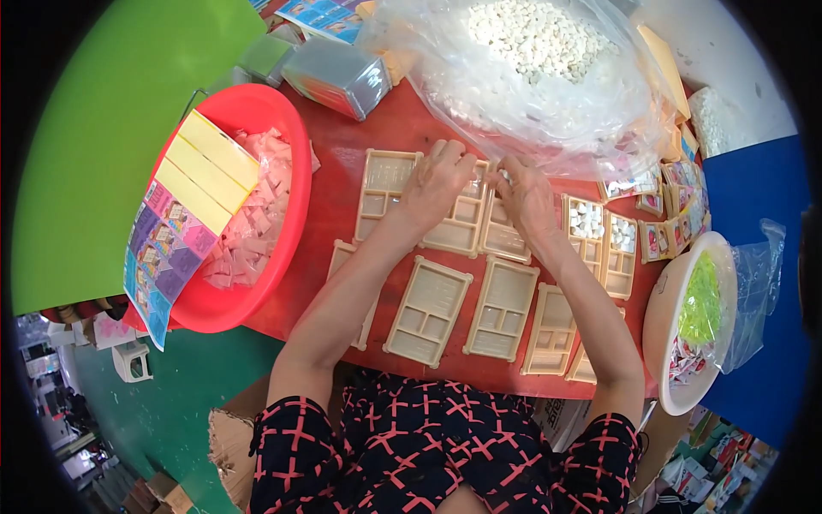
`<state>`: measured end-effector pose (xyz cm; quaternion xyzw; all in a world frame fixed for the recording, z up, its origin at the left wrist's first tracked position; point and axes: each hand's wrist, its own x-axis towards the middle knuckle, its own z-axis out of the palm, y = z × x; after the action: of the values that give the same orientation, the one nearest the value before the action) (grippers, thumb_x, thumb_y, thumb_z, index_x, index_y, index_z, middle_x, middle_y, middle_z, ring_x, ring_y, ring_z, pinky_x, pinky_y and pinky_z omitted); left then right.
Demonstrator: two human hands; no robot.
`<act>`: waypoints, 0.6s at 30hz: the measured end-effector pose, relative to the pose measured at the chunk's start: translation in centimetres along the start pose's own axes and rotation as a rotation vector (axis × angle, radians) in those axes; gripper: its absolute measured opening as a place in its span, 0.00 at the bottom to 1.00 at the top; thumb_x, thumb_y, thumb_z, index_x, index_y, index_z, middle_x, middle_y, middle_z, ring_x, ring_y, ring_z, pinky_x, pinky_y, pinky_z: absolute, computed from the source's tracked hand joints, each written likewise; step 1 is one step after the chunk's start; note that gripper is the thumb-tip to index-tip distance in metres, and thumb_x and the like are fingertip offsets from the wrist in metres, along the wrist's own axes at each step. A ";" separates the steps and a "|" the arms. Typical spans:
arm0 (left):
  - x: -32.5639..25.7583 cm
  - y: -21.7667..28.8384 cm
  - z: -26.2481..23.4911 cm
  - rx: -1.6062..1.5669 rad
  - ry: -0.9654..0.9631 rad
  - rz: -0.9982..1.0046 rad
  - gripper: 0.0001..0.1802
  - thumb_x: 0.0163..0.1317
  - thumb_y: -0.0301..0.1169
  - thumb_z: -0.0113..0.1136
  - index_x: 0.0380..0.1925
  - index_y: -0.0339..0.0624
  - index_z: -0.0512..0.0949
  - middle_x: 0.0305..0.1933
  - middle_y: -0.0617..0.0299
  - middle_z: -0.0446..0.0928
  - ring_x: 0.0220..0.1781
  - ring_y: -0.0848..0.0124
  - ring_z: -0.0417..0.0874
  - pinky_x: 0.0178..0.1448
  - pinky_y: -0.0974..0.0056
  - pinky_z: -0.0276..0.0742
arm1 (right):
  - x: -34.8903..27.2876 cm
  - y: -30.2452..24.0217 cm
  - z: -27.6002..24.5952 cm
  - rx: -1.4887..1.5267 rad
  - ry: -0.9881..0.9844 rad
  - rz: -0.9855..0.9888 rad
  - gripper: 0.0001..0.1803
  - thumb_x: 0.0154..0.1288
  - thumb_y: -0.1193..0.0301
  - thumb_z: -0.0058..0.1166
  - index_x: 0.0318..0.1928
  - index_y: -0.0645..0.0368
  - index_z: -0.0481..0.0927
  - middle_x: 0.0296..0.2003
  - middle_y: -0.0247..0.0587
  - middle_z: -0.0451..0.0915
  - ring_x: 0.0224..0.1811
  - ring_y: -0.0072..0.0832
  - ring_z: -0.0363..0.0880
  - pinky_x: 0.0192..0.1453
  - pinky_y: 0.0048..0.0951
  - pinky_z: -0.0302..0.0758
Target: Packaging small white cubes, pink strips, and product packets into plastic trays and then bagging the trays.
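Note:
Cream plastic compartment trays (428,310) lie in two rows on the red table. My left hand (437,187), fingers curled downward, is over the far row; whatever its fingertips hold is hidden. My right hand (526,199) is close beside it, thumb and fingers pinched at the top of a far-row tray (505,233). A bit of white, like a small pebble (504,175), shows at those fingertips. Farther right, white pebbles (586,219) fill the top compartment of one tray, and the tray beside it (618,272) also has pebbles in its top.
A large clear bag of white pebbles (539,41) lies open at the back. On the left, a red basin (300,163) holds pink packets and printed cards (184,201). A white basin (659,330) with green and red-white packets is at right, near stacked illustrated boxes (676,233).

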<state>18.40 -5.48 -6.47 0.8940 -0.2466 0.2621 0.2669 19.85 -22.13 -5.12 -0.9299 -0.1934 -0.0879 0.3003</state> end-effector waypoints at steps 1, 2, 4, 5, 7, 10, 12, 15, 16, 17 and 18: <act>0.1 0.2 0.0 -0.005 -0.008 -0.001 0.11 0.41 0.22 0.62 0.26 0.37 0.71 0.31 0.54 0.68 0.36 0.58 0.71 0.38 0.59 0.71 | -0.2 0.1 -0.2 0.034 -0.058 -0.029 0.13 0.52 0.67 0.59 0.33 0.62 0.73 0.30 0.51 0.73 0.33 0.48 0.73 0.34 0.42 0.68; 0.1 0.5 -0.3 -0.003 -0.005 -0.003 0.10 0.42 0.23 0.61 0.26 0.37 0.71 0.31 0.54 0.67 0.36 0.58 0.71 0.38 0.59 0.71 | -0.3 -0.1 -0.3 0.038 -0.061 -0.022 0.13 0.52 0.67 0.59 0.33 0.62 0.73 0.30 0.51 0.73 0.33 0.48 0.73 0.34 0.42 0.68; -0.1 0.7 -0.3 -0.001 -0.011 -0.008 0.10 0.43 0.23 0.60 0.26 0.37 0.71 0.31 0.54 0.67 0.37 0.58 0.71 0.38 0.59 0.71 | -0.6 -0.4 -0.3 0.092 -0.063 -0.024 0.13 0.52 0.67 0.60 0.33 0.62 0.73 0.31 0.50 0.73 0.31 0.49 0.73 0.33 0.42 0.68; -0.1 1.0 0.1 -0.004 -0.033 -0.031 0.11 0.43 0.22 0.60 0.30 0.37 0.73 0.33 0.54 0.68 0.38 0.58 0.72 0.40 0.60 0.71 | -0.7 -0.3 -0.3 0.094 -0.064 -0.021 0.13 0.52 0.67 0.60 0.33 0.62 0.73 0.31 0.50 0.73 0.31 0.49 0.73 0.33 0.42 0.68; -0.1 1.3 0.5 -0.007 -0.057 -0.055 0.13 0.44 0.22 0.60 0.34 0.38 0.75 0.35 0.54 0.70 0.39 0.58 0.72 0.42 0.60 0.70 | -0.7 0.0 -0.2 0.073 0.093 -0.049 0.11 0.48 0.69 0.61 0.31 0.59 0.75 0.30 0.45 0.72 0.32 0.44 0.73 0.33 0.40 0.70; -0.4 1.5 1.0 0.011 -0.020 -0.032 0.09 0.45 0.25 0.58 0.29 0.37 0.73 0.31 0.55 0.67 0.37 0.59 0.70 0.41 0.61 0.69 | -0.5 0.1 -0.1 -0.074 0.166 -0.209 0.12 0.44 0.71 0.62 0.30 0.60 0.75 0.30 0.43 0.71 0.35 0.41 0.71 0.37 0.38 0.69; -0.4 1.8 1.0 0.006 0.039 -0.073 0.11 0.46 0.25 0.58 0.32 0.37 0.74 0.35 0.56 0.70 0.41 0.60 0.70 0.43 0.60 0.68 | -0.6 0.2 0.2 -0.074 0.181 -0.187 0.12 0.44 0.72 0.62 0.29 0.60 0.74 0.30 0.42 0.71 0.36 0.41 0.70 0.38 0.37 0.69; -0.2 2.1 0.8 0.042 -0.005 -0.091 0.12 0.46 0.26 0.58 0.34 0.38 0.74 0.40 0.58 0.72 0.45 0.62 0.70 0.45 0.60 0.68 | -0.7 0.1 0.3 -0.034 0.229 -0.196 0.11 0.43 0.75 0.61 0.29 0.61 0.74 0.30 0.42 0.71 0.37 0.40 0.69 0.39 0.36 0.69; -0.4 2.1 0.8 0.040 -0.009 -0.093 0.12 0.46 0.26 0.58 0.34 0.38 0.74 0.40 0.58 0.72 0.45 0.62 0.70 0.45 0.60 0.68 | -0.7 0.1 0.3 0.006 0.266 -0.227 0.11 0.42 0.77 0.61 0.28 0.62 0.73 0.30 0.42 0.71 0.36 0.40 0.70 0.38 0.36 0.69; -0.4 2.0 0.9 0.013 -0.027 -0.077 0.11 0.47 0.26 0.58 0.33 0.38 0.74 0.42 0.58 0.73 0.46 0.62 0.71 0.45 0.60 0.68 | -0.7 0.3 0.4 0.007 0.265 -0.224 0.11 0.42 0.77 0.61 0.28 0.62 0.73 0.30 0.42 0.71 0.36 0.40 0.70 0.38 0.36 0.69; -0.5 1.9 0.9 -0.015 -0.045 -0.062 0.11 0.47 0.26 0.58 0.33 0.38 0.74 0.44 0.58 0.73 0.47 0.62 0.72 0.45 0.60 0.68 | -0.7 0.6 0.5 0.076 0.221 -0.218 0.10 0.42 0.79 0.60 0.28 0.62 0.73 0.30 0.42 0.71 0.36 0.41 0.70 0.37 0.36 0.69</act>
<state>17.24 -7.28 -6.80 0.9049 -0.2265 0.2318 0.2758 19.47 -22.52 -6.03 -0.8759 -0.2622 -0.2145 0.3435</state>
